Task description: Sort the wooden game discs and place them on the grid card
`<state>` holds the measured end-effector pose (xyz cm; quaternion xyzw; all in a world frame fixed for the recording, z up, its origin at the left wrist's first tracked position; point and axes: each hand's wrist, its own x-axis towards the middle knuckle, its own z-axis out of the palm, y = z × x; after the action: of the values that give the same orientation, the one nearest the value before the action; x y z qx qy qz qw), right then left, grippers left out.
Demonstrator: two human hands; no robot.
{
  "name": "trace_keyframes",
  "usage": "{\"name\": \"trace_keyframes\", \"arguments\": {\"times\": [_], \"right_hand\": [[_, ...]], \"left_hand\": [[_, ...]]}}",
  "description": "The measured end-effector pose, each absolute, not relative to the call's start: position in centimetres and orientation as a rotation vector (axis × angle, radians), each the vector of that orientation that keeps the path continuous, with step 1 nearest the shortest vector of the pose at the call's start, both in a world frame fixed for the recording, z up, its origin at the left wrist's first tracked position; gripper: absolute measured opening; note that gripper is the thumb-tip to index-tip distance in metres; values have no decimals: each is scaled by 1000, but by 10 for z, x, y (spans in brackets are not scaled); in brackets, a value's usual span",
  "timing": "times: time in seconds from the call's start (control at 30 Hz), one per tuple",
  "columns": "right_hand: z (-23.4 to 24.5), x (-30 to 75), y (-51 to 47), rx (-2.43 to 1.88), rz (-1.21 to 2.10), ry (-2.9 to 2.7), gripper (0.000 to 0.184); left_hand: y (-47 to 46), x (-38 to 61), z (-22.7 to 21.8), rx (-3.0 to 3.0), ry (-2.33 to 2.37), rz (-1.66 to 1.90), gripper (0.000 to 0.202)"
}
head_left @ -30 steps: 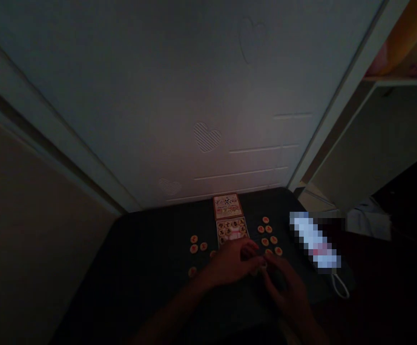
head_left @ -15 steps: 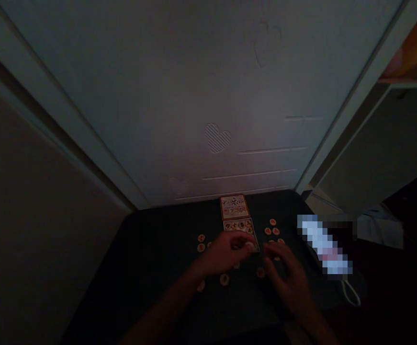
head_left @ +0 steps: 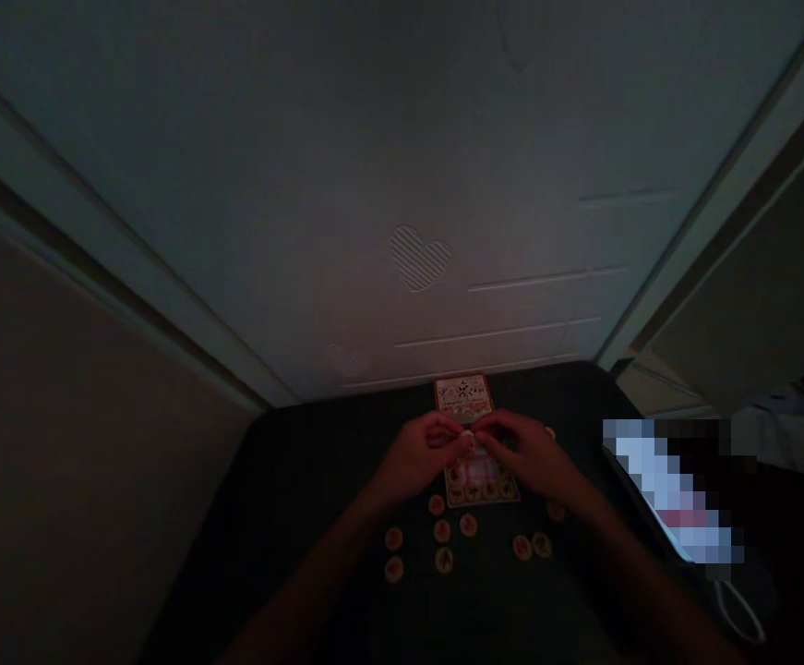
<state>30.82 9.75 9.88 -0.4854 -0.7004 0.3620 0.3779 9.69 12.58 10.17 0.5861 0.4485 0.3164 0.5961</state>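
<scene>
Both hands meet over an open box tray (head_left: 483, 473) lined with round Chinese chess pieces along its edges. My left hand (head_left: 422, 453) pinches a pale round Chinese chess piece (head_left: 467, 438) between thumb and fingertips. From the other side, the closed fingertips of my right hand (head_left: 522, 453) press against the same piece. Behind the hands lies the box lid (head_left: 463, 395), printed with dark characters. Loose pieces are scattered in front of the tray, among them a red-marked piece (head_left: 441, 530) and a dark-marked one (head_left: 444, 560). My hands cover part of the tray.
The dark tabletop (head_left: 318, 462) meets a white panel (head_left: 419, 314) with embossed hearts. Toward the right edge lies a lit, blurred-out phone-like device (head_left: 671, 489) with a white loop (head_left: 740, 614). More loose pieces lie to the left and right. The scene is dim.
My right hand, apart and open before, has come in to the left, and its fingers now meet my left hand's at the piece. Both hands have moved farther over the tray. The view has shifted slightly.
</scene>
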Motion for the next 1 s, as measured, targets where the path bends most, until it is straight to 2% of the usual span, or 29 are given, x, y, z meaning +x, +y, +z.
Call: {"name": "trace_keyframes", "arguments": {"times": [0.27,0.33,0.47,0.57,0.73,1.0], "right_hand": [[82,304,104,-1224,1083,-1685,15],[81,306,104,-1235,1096,-1668,14],[82,309,101,-1291,1062,-1704,10],[84,309,99,-1324,1066,-1812,6],[81,307,107,-1380,1089,-2034,10],[62,304,112,-1468,1017,-2042,7]], "left_hand": [[127,101,91,1435,1095,634,23],[127,98,95,1568,1068,566,22],[129,82,103,2054,1038,375,34],[132,71,106,2269,1005,205,30],[141,67,105,2265,903,87,30],[152,59,96,2156,796,25,29]]}}
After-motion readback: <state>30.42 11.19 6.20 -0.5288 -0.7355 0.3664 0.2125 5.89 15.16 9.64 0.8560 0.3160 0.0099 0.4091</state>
